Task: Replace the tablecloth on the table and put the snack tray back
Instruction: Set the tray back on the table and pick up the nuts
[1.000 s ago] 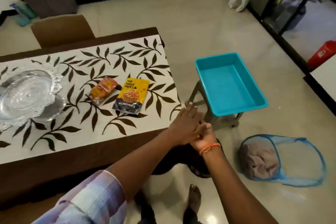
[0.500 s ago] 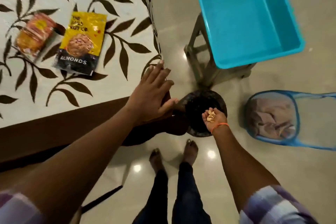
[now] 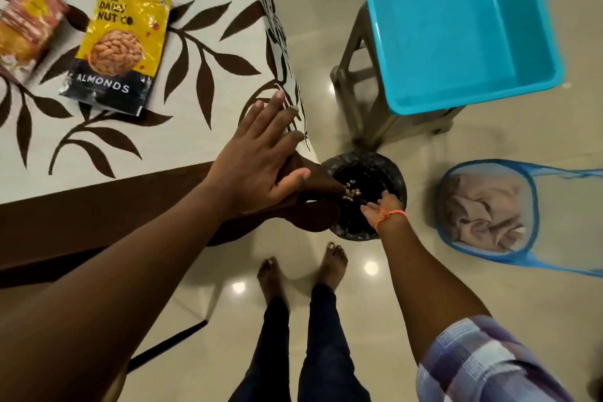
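Note:
The white tablecloth (image 3: 182, 143) with brown leaf prints covers the table, its brown border hanging at the near edge. My left hand (image 3: 257, 157) lies flat on the table's near right corner, fingers spread and holding nothing. My right hand (image 3: 380, 207), with an orange band at the wrist, is tipped palm-down over a black bin (image 3: 393, 170) on the floor. Pale crumbs (image 3: 351, 193) lie inside the bin just beside its fingers. A yellow almonds packet (image 3: 120, 49) and an orange snack packet (image 3: 26, 29) lie on the cloth. No snack tray is in view.
An empty teal plastic tub (image 3: 456, 26) sits on a grey stool (image 3: 355, 85) right of the table. A blue mesh hamper (image 3: 535, 192) holding a crumpled beige cloth (image 3: 479, 206) lies on the tiled floor. My bare feet (image 3: 303, 268) stand just before the bin.
My right hand carried a palmful of crumbs from the table corner down to the bin and tipped them in. My left hand stayed flat on the corner. The camera tilted downward.

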`<state>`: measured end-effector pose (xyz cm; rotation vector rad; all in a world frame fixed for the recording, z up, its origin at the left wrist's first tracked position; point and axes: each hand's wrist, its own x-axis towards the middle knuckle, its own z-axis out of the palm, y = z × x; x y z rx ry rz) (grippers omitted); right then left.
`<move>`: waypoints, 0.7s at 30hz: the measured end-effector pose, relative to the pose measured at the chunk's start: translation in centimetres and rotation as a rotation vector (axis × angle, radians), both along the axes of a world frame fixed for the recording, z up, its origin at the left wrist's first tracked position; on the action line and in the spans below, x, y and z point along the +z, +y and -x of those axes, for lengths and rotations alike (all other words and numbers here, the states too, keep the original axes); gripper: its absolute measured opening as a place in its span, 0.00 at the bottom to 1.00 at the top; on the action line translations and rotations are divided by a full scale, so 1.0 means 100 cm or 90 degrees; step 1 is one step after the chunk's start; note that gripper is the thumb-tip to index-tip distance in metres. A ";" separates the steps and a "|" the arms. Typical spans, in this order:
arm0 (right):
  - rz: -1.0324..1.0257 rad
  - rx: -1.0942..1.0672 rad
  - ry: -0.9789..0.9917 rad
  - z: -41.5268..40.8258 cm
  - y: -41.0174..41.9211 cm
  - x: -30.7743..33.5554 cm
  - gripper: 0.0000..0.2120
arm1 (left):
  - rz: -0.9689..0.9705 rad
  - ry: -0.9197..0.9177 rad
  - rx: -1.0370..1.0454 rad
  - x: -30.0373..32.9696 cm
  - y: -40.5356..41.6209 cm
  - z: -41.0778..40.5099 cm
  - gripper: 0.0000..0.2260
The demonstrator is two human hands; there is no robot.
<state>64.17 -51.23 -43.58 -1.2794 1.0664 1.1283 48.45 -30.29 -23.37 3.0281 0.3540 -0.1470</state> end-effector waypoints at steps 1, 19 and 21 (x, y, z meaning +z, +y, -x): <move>-0.022 0.001 -0.007 -0.002 0.004 0.013 0.25 | -0.003 0.011 -0.002 0.003 -0.001 -0.001 0.31; -0.253 0.164 -0.175 0.031 0.168 0.288 0.14 | 0.136 -0.195 0.501 0.109 0.054 0.104 0.18; -0.274 0.226 -0.193 0.049 0.195 0.307 0.14 | 0.180 -0.217 0.581 0.111 0.073 0.125 0.15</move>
